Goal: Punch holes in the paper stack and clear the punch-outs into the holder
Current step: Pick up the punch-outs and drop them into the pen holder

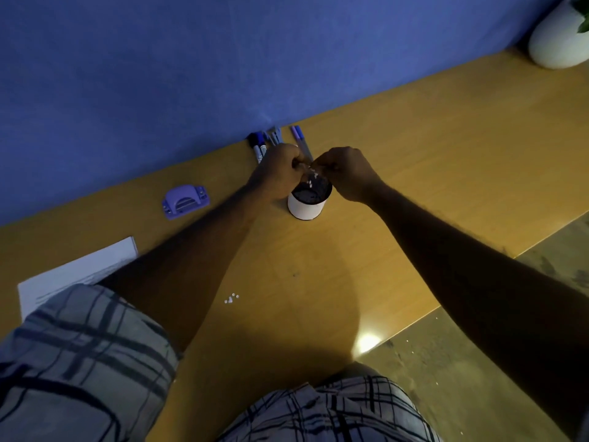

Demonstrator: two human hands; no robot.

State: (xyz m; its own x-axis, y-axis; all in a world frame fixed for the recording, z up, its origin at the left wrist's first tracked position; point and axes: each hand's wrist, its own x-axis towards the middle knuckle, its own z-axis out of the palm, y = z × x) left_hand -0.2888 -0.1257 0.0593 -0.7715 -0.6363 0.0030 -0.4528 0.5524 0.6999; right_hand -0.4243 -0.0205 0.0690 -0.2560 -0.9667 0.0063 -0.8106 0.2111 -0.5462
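Left hand (280,173) and right hand (347,173), fingers bunched — on what, unclear — shed punch-outs (310,179) over the holder (306,207): best kept low, centred above its rim, lest more scatter on the table (414,161).

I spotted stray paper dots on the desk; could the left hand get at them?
Probably yes: the paper dots lie uncovered on bare desk, nothing blocking. The left hand, busy over the holder, need only draw back.
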